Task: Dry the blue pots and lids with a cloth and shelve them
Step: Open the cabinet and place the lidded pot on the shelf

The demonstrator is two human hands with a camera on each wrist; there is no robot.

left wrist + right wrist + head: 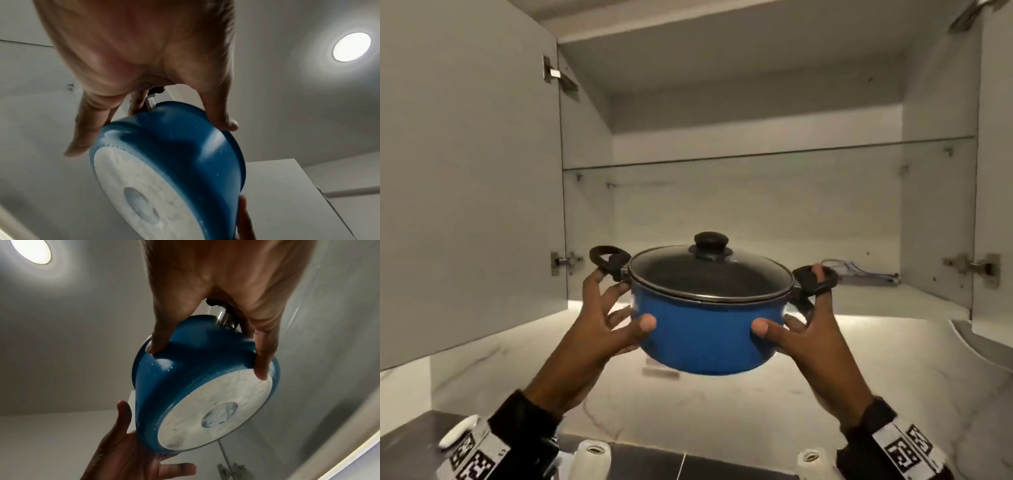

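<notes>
Up in the air, pot (703,329) held level before the open cabinet (935,192), over the counter (893,359). Glass lid (709,270) seated on it, black knob up. Left hand (599,329): thumb pressed on the near wall, fingers spread, one reaching the left handle (607,262). Right hand (804,329): thumb on the near wall, one finger hooked through the right handle (813,279), others spread beneath. Glass shelf (756,156) higher up. Wires (856,269) on the cabinet floor, far right.

Dim, soft frames; round ceiling lamp (352,46) flares (wrist views), edges bowed.
</notes>
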